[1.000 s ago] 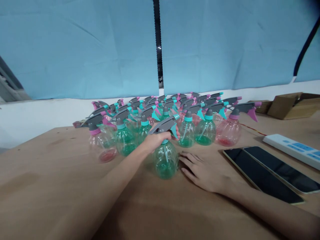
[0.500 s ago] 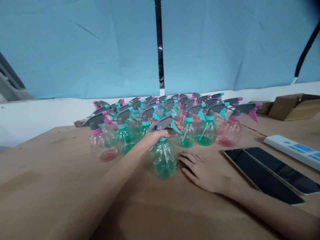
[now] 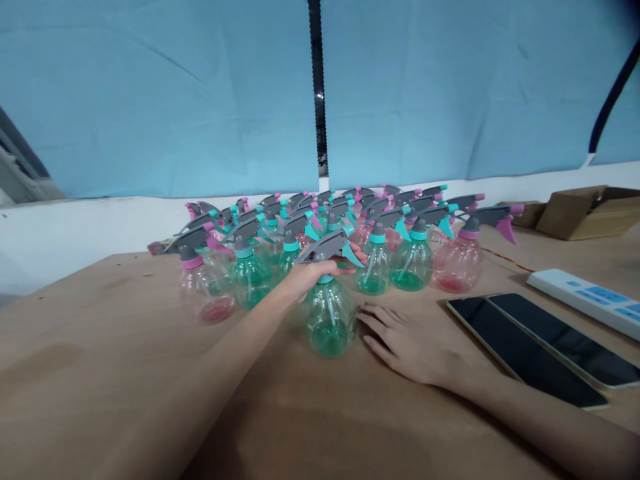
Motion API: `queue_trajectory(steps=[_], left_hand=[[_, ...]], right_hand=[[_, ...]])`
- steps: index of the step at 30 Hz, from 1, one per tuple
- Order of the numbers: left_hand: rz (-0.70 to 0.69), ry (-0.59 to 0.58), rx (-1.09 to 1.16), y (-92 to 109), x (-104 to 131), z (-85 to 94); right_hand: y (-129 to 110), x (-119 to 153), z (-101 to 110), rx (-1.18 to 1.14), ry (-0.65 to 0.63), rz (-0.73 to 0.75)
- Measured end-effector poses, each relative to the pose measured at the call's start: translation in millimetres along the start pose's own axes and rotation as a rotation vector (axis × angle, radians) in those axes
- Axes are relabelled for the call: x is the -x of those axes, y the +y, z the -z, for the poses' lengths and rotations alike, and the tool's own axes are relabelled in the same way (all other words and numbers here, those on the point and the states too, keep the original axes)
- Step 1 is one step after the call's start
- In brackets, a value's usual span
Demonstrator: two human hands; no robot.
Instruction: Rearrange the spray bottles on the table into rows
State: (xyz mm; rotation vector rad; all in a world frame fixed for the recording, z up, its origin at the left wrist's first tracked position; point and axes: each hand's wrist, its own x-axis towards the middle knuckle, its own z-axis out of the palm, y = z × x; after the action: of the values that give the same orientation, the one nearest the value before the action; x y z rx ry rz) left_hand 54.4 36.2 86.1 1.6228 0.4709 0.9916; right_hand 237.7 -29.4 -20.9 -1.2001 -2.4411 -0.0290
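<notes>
My left hand (image 3: pixel 306 275) is wrapped round the neck of a green spray bottle (image 3: pixel 329 323) with a grey head and a turquoise trigger and nozzle. The bottle is upright at the front of the group, its nozzle pointing to the right. Just right of it, my right hand (image 3: pixel 395 337) lies palm down on the wooden table (image 3: pixel 100 393), fingers spread and holding nothing. Behind my hands stand a green spray bottle (image 3: pixel 411 265), a pink spray bottle (image 3: pixel 457 263) and another pink one (image 3: pixel 205 293) among several more in rows.
Two dark-screened phones (image 3: pixel 525 350) lie to the right of my right hand. Beyond them is a white power strip (image 3: pixel 590 300). An open cardboard box (image 3: pixel 580 217) sits at the back right. A blue sheet (image 3: pixel 200 100) covers the wall behind the table.
</notes>
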Motion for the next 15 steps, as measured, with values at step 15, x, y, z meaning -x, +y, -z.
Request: queue_trajectory(steps=[15], left_hand=[[0.015, 0.115, -0.056, -3.5, -1.8, 6.2]], right_hand=[[1.1, -0.4, 0.2, 0.001, -0.032, 0.0]])
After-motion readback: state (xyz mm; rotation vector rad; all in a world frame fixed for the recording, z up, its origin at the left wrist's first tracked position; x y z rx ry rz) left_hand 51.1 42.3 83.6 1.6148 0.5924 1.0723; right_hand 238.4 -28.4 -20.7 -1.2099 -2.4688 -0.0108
